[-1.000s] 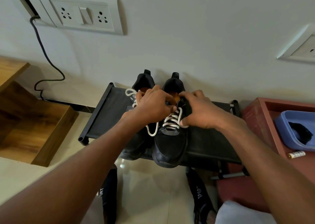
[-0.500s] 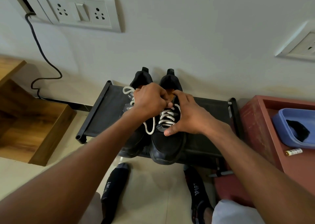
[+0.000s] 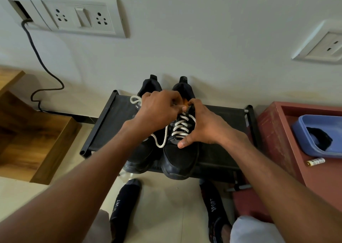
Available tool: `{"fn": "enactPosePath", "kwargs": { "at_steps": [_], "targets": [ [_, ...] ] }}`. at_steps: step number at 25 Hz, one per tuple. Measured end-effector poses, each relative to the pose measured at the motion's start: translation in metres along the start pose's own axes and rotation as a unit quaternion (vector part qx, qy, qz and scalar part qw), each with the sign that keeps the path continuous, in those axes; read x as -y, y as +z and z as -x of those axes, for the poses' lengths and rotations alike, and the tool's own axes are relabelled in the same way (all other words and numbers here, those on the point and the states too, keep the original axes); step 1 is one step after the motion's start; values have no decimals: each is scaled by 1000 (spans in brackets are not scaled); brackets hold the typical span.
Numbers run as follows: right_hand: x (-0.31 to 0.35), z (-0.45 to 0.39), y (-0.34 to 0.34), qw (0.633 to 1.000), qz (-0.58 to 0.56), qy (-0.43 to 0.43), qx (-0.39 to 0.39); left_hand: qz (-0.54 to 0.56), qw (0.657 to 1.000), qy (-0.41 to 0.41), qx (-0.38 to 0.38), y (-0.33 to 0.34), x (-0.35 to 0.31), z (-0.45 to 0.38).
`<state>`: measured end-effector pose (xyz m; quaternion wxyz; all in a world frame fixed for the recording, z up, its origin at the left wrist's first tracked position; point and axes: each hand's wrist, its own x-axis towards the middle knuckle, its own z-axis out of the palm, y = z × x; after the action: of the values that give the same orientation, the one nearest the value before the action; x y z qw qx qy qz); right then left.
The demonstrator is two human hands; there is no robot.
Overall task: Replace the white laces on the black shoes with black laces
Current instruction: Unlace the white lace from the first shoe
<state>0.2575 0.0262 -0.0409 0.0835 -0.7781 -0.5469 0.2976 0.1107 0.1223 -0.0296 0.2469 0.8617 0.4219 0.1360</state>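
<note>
Hands sit together over the throat of the right-hand black shoe (image 3: 180, 150): I read the left hand (image 3: 159, 111) as closed in a pinch on the white lace (image 3: 182, 126) at the topmost eyelets, the right hand (image 3: 201, 126) half-open, bracing the shoe's outer side, thumb on the vamp. Shoe's long axis runs from me toward the wall, toe toward my wrists, heel beyond the fingertips. My judgement: the left is nearer the lace end, so the pull goes left, where slack loops over the other shoe (image 3: 142, 150).
</note>
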Motion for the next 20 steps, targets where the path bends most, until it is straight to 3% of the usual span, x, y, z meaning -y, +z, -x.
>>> {"fn": "enactPosePath", "kwargs": {
  "at_steps": [2,4,7,10,11,13,15,17,19,20],
  "targets": [
    [1,0,0,1000,-4,-1,0,-78,996,50,-2,5,-1,2],
    [1,1,-1,1000,0,-2,3,-83,996,38,2,10,-2,2],
    [2,2,-2,1000,10,7,1,57,996,-60,-19,9,-5,-1],
    [2,2,-4,1000,10,18,7,290,941,-172,-35,-3,-4,-1],
    [2,2,-4,1000,10,20,9,313,930,-190,-32,-4,-5,0],
    [3,3,-4,1000,15,19,9,222,964,-146,-20,-4,-5,-2],
    [5,4,-3,1000,19,15,7,46,997,-67,-7,-4,-6,2],
    [5,4,-3,1000,22,14,5,-90,996,8,4,3,-5,4],
    [6,5,-3,1000,25,16,3,-121,992,28,-13,6,-5,4],
    [7,6,-4,999,27,18,2,-77,997,13,-25,4,-7,4]
  ]
}}
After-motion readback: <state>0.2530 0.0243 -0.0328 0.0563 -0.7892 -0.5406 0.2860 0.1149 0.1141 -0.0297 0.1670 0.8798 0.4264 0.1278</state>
